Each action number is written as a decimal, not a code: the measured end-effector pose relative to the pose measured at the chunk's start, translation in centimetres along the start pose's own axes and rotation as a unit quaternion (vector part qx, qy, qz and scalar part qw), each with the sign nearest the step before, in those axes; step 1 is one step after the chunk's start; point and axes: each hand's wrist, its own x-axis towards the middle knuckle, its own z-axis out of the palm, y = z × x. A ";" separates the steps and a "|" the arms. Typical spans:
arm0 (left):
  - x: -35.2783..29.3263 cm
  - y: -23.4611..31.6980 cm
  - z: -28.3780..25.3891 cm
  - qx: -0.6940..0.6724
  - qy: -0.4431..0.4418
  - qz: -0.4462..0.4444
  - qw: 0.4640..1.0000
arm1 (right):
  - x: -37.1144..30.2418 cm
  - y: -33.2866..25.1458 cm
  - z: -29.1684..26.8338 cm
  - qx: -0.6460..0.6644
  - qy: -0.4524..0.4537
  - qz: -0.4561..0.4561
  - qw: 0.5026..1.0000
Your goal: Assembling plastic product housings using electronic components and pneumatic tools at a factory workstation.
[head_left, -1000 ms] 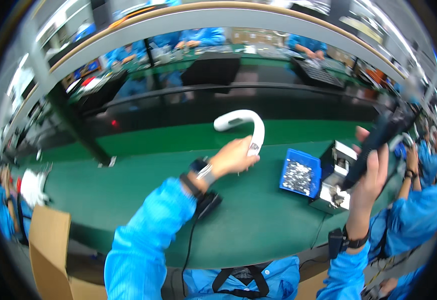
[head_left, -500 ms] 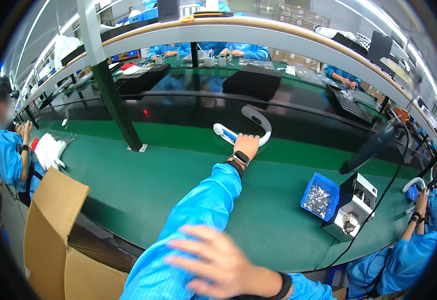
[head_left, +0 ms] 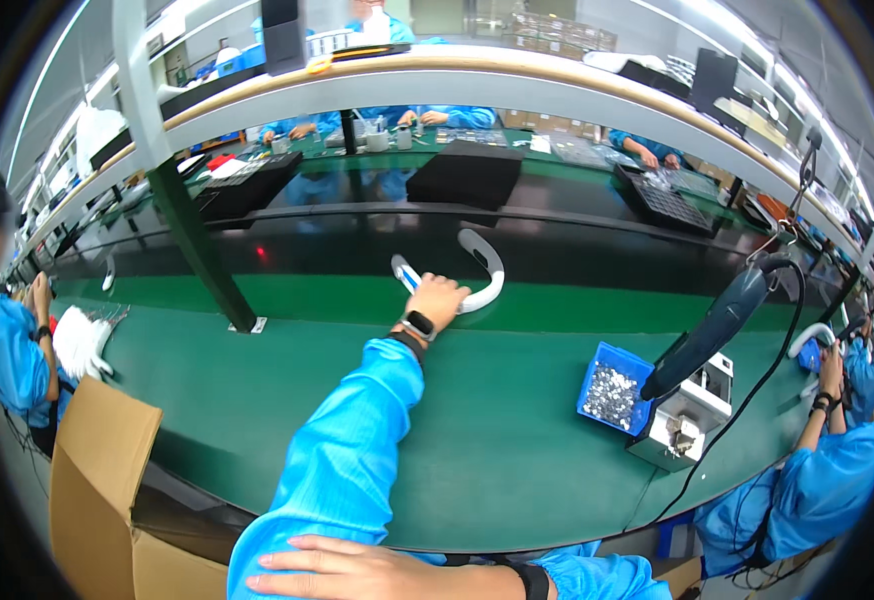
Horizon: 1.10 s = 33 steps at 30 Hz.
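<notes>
Your left hand (head_left: 440,303) has its fingers closed over the white curved device (head_left: 498,284), gripping it low on its bend; the hooked arm with the grey inner face curls away to the right of that hand, and the end with a blue strip sticks out beyond its knuckles on the left. You have the device above the bright green strip (head_left: 342,300) at the far side of the tabletop (head_left: 497,420); whether it touches that surface, you cannot tell from here. Your right hand (head_left: 342,573) holds nothing: it lies palm down with fingers extended across your left sleeve (head_left: 342,440), well back from your left hand. To the right of your left hand and a little nearer to you stands a blue tray (head_left: 629,358) of small metal parts (head_left: 612,395), with a silver-and-black machine (head_left: 675,440) just beside it. A dark handheld device (head_left: 712,325) hangs at a slant in front of them, its black cable (head_left: 762,390) looping down on its right. Left of your right hand is an open cardboard box (head_left: 97,480), and far left of your left hand lies a white glove (head_left: 82,340). Past your left hand runs a dark belt (head_left: 327,250).
</notes>
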 end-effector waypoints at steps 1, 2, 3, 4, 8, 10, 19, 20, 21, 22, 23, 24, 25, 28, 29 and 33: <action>-2.6 -2.4 -0.8 0.044 -0.015 -0.034 0.998 | 0.3 0.0 0.9 0.008 0.006 -0.018 1.000; -2.9 -3.1 -1.2 0.078 -0.016 -0.057 0.995 | 0.1 0.0 1.1 -0.002 0.012 -0.025 1.000; -3.3 -3.4 -1.5 0.090 -0.022 -0.086 0.992 | -0.1 0.1 1.4 -0.004 0.017 -0.026 1.000; -3.4 -2.9 -2.2 0.077 -0.032 -0.099 0.992 | -0.5 0.3 1.4 -0.020 0.038 -0.033 0.999; -1.3 2.9 -3.4 -0.170 0.149 -0.114 0.967 | -1.9 1.0 2.2 -0.049 0.104 -0.052 0.992; -1.1 6.4 -4.9 -0.260 0.185 -0.136 0.938 | -1.8 1.3 2.7 -0.064 0.149 -0.073 0.984; -4.5 14.0 -6.4 -0.754 -0.129 -0.174 0.620 | -9.2 8.1 -1.5 -0.175 0.090 -0.042 0.979; -5.4 13.8 -6.5 -0.751 -0.131 -0.168 0.625 | -9.4 9.5 -3.6 -0.243 0.170 -0.044 0.954; -6.1 13.9 -6.0 -0.749 -0.125 -0.167 0.629 | -10.0 9.8 -6.4 -0.238 0.222 0.036 0.945; -7.4 13.7 -5.4 -0.743 -0.119 -0.172 0.636 | -11.0 11.2 -8.4 -0.217 0.281 0.116 0.928; -9.2 12.7 -4.4 -0.733 -0.073 -0.165 0.656 | -11.6 12.7 -9.9 -0.225 0.337 0.167 0.899; -9.5 12.4 -3.1 -0.728 -0.030 -0.150 0.668 | -12.9 14.2 -11.4 -0.241 0.391 0.222 0.860; -8.3 15.3 -5.6 -0.759 0.004 -0.246 0.602 | -15.2 16.5 -12.6 -0.239 0.439 0.228 0.835; -8.7 14.6 -5.2 -0.797 -0.017 -0.267 0.541 | -17.8 20.0 -14.1 -0.242 0.460 0.259 0.814; -8.4 15.1 -5.3 -0.789 -0.026 -0.257 0.557 | -18.5 20.1 -14.7 -0.256 0.432 0.300 0.811; -7.5 15.2 -5.5 -0.777 -0.052 -0.220 0.587 | -19.4 20.3 -15.6 -0.141 0.443 0.375 0.802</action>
